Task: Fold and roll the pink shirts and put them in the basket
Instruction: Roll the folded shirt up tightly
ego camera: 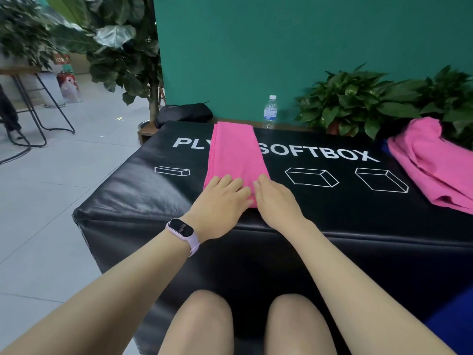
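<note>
A pink shirt [235,152], folded into a long narrow strip, lies on the black soft box [332,211], running away from me. My left hand [220,201] and my right hand [276,201] rest side by side on the strip's near end, fingers pointing forward over the cloth. Whether the fingertips curl round the edge is hidden. A loose pile of pink shirts [432,165] sits on the box at the far right. No basket is in view.
A water bottle [270,111] stands behind the box against the green wall. Potted plants [358,101] line the back right, a black bag [183,114] lies at the back left. Bar stools [38,103] stand on the tiled floor to the left. My knees are below the box.
</note>
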